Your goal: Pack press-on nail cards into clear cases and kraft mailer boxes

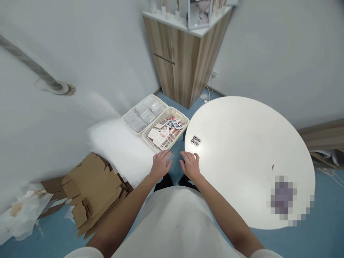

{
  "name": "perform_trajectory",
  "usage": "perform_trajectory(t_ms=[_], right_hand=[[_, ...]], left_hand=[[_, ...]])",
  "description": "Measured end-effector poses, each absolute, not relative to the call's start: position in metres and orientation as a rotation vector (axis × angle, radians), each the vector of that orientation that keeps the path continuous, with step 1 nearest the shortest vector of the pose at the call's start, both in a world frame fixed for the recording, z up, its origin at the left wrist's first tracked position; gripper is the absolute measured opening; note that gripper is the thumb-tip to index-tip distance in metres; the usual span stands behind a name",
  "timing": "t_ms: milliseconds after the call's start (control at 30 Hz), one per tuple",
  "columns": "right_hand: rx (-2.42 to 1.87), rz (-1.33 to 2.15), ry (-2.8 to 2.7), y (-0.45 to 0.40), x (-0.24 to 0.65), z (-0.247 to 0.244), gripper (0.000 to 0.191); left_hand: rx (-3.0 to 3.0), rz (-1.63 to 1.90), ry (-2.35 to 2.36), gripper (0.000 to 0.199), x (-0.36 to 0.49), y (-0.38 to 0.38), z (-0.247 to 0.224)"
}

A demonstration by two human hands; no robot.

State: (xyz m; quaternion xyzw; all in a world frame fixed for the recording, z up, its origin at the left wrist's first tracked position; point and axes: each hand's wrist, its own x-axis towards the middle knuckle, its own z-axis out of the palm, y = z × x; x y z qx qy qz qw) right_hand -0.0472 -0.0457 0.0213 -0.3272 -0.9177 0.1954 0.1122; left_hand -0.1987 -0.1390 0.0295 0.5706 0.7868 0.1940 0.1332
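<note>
My left hand (160,165) is held out in front of my body, just short of the near edge of a cream basket (185,123). Its fingers are apart, with no object seen in them. Level with it, my right hand (190,165) hovers by the left rim of a round white table (249,150), fingers likewise spread. A small card of dark press-on nails (195,141) lies on the table just beyond that hand. Many similar nail cards (163,134) lie jumbled in the basket. Beside it, a second cream basket (125,120) holds clear plastic packets (143,113).
White foam sheets (118,143) are stacked under the baskets at left, with flattened cardboard boxes (94,186) nearer me. A wooden corner cabinet (182,57) stands ahead. A blurred-out purple patch (283,197) is on the table's right side. Cables (211,91) run along the wall.
</note>
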Motion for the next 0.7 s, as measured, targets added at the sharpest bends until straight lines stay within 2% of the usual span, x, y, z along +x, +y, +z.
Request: perform_trajectory(t_ms=[233, 467, 700], right_hand=[[-0.813, 0.611, -2.868, -0.051, -0.104, 0.045, 0.03], [-0.746, 0.592, -3.001, -0.07, -0.138, 0.06, 0.03], [-0.576, 0.529, -3.112, -0.062, -0.169, 0.065, 0.03]], left_hand=[[1.552, 0.533, 2.145, 0.041, -0.246, -0.168, 0.058], [1.59, 0.479, 2.125, 0.039, -0.29, -0.204, 0.066], [1.407, 0.541, 2.199, 0.044, -0.327, -0.205, 0.068]])
